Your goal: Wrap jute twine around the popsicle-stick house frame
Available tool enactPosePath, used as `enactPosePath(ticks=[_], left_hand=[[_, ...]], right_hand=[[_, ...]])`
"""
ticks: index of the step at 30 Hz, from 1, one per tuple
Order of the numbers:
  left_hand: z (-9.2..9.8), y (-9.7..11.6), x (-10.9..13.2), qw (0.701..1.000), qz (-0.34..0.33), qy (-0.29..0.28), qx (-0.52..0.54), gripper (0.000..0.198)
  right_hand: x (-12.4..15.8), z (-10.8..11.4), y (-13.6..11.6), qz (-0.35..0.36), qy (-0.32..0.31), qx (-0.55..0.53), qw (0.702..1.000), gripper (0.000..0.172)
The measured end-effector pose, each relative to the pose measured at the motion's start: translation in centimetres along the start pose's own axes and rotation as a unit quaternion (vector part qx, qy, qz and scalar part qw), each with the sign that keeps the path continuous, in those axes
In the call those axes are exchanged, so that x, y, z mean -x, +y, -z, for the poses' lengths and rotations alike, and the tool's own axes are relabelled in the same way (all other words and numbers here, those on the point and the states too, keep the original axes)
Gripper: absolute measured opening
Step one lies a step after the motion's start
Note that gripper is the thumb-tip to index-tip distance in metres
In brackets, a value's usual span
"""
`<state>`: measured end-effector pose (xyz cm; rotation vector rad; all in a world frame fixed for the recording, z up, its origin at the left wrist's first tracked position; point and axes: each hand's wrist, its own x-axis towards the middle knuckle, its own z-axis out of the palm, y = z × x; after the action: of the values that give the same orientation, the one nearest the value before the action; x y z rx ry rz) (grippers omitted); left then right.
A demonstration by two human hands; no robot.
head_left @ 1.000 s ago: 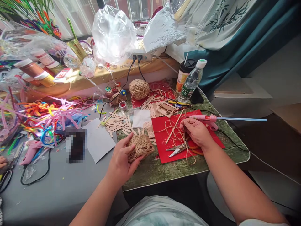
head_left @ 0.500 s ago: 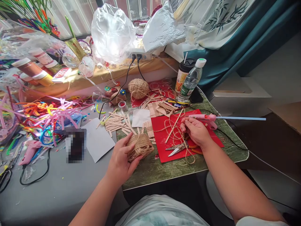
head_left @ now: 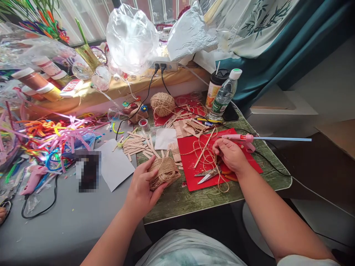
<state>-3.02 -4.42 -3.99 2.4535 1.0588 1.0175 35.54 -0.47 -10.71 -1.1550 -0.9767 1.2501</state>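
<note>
My left hand (head_left: 142, 186) is wrapped round a twine-wound bundle (head_left: 164, 173) with stick ends showing at its top. Over the red sheet (head_left: 188, 157), my right hand (head_left: 229, 153) is closed in a pinch at loose twine (head_left: 202, 147); what lies between its fingertips is too small to make out. Scissors (head_left: 209, 176) rest on the sheet below that hand, their handles partly covered by twine. Just behind the hand lies a pink glue gun (head_left: 240, 138) with a long clear stick in it. A loose wooden stick (head_left: 204, 148) crosses the twine.
Wooden sticks (head_left: 134, 145), white paper (head_left: 118, 166) and a twine ball (head_left: 163, 104) lie beyond my hands. A bottle (head_left: 224, 96) and cup (head_left: 215, 88) stand at the back. Pipe cleaners (head_left: 69, 135) and another glue gun (head_left: 34, 179) are left. Someone's fingers (head_left: 2, 214) show at scissors, far left.
Another person's fingers have appeared at the scissors at the far left edge. The view has shifted slightly; my hands hold nearly the same pose.
</note>
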Motion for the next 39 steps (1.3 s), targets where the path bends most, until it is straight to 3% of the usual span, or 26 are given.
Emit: enactPosePath(ticks=[19,27,39], left_hand=[[-0.12,-0.11,0.20,1.000,0.007,0.003,0.000,0.057],[-0.03,-0.06,0.10,1.000,0.002,-0.004,0.002,0.057],[-0.12,-0.04,0.02,1.000,0.003,-0.002,0.001,0.058]], right_hand=[[-0.14,0.01,0.05,0.010,0.021,0.012,1.000,0.032],[-0.01,-0.25,-0.29,0.001,-0.004,0.002,1.000,0.034],[-0.11,0.23,0.24,0.007,0.020,0.030,0.999,0.037]])
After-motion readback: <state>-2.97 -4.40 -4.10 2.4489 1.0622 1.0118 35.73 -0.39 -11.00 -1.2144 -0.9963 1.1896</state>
